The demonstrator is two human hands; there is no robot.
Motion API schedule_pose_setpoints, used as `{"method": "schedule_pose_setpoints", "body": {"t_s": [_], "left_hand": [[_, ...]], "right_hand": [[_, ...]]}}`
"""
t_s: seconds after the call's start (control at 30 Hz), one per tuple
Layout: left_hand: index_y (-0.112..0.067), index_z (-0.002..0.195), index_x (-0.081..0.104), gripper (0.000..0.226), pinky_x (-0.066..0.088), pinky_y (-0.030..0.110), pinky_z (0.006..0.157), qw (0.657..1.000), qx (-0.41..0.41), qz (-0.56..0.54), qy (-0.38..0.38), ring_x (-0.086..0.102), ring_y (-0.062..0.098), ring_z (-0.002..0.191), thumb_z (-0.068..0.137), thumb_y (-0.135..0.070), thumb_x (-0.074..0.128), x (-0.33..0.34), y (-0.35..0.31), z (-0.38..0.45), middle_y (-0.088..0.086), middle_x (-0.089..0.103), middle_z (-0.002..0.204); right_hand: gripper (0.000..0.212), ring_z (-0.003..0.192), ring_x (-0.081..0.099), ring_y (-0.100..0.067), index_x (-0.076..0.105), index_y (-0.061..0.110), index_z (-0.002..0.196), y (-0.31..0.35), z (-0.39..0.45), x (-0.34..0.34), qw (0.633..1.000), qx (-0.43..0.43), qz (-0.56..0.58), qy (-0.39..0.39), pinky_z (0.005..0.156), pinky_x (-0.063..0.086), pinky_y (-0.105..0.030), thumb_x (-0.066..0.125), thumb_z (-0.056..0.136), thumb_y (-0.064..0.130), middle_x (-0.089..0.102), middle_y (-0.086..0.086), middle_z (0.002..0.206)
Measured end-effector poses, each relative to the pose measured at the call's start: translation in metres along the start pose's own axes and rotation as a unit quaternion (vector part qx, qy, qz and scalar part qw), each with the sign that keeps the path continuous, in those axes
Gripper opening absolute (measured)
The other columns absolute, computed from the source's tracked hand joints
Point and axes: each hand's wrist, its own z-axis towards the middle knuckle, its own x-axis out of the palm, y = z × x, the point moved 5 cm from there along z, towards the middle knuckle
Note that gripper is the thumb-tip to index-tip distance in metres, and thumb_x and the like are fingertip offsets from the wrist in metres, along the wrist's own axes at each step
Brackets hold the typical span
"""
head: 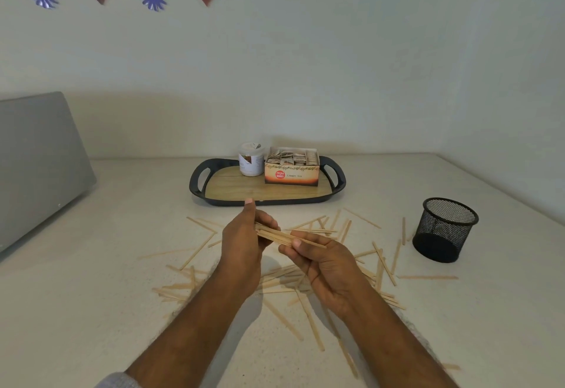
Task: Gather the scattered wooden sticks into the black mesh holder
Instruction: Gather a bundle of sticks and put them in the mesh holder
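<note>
Wooden sticks [308, 277], thin, flat and pale, lie scattered across the counter [107, 265] in a loose fan, crossing and overlapping, most of them under and around both forearms, a few strays out toward the right. A small bundle [286, 237] is lifted clear of the surface, held level between both hands. Left hand [244, 237] wraps the bundle's left end, fingers curled over it, thumb up; right hand [324, 262] pinches the right part from beneath, thumb on top. Judgement: the two-ended hold serves to square the sticks into one bunch so they go in together rather than one by one. Black mesh holder [444, 230] stands upright on the counter, well apart to the right of the hands, mouth open upward; no stick shows above its rim, though the mesh hides the inside. A few sticks lie just beside its left side. Task looks early: far more sticks on the counter than in hand. Farther back, a dark tray [198, 185] with a wood-look base carries a white jar [251, 159] and an open tea box [292, 170], both clear of the scatter. Grey slab-like object [39, 158] at the left edge, kind unclear.
</note>
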Motion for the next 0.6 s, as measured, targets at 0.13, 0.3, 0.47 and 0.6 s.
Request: {"method": "schedule_pose_setpoints", "body": {"t_s": [0.13, 0.3, 0.47, 0.6], "left_hand": [[-0.02, 0.067, 0.075, 0.045, 0.057, 0.033, 0.07, 0.992, 0.036, 0.119, -0.028, 0.066, 0.016, 0.066, 0.097, -0.043, 0.051, -0.004, -0.007, -0.007, 0.001, 0.069, 0.068], [-0.021, 0.073, 0.075, 0.035, 0.045, 0.023, 0.041, 0.947, 0.076, 0.309, 0.04, 0.059, 0.013, 0.043, 0.091, -0.047, 0.06, 0.008, 0.004, -0.023, 0.001, 0.068, 0.057], [-0.017, 0.063, 0.069, 0.036, 0.04, 0.025, 0.046, 0.929, 0.073, 0.363, 0.021, 0.048, 0.007, 0.041, 0.09, -0.041, 0.065, 0.019, 0.021, -0.031, -0.005, 0.056, 0.046], [-0.008, 0.06, 0.056, 0.038, 0.029, 0.022, 0.04, 0.967, -0.02, 0.254, 0.02, 0.034, 0.013, 0.037, 0.09, -0.029, 0.067, 0.022, 0.034, -0.032, 0.004, 0.043, 0.045]], "right_hand": [[0.017, 0.08, 0.073, -0.038, 0.064, -0.015, 0.097, 0.005, -0.004, -0.008, 1.0, 0.017, -0.019, 0.0, 0.059, 0.059, -0.025, 0.06, 0.081, -0.016, 0.071, -0.031, 0.094], [0.014, 0.079, 0.073, -0.034, 0.067, -0.013, 0.093, 0.012, -0.008, -0.011, 0.996, 0.017, -0.081, 0.027, 0.065, 0.061, -0.026, 0.062, 0.081, -0.014, 0.071, -0.028, 0.093], [0.013, 0.069, 0.071, -0.028, 0.066, -0.012, 0.093, 0.021, -0.013, -0.019, 0.991, 0.001, -0.133, 0.03, 0.066, 0.061, -0.029, 0.064, 0.08, -0.013, 0.071, -0.021, 0.081], [0.016, 0.076, 0.071, -0.028, 0.067, -0.007, 0.095, 0.028, -0.016, -0.025, 0.987, -0.038, -0.157, 0.024, 0.07, 0.06, -0.03, 0.065, 0.08, -0.014, 0.073, -0.017, 0.09]]}}
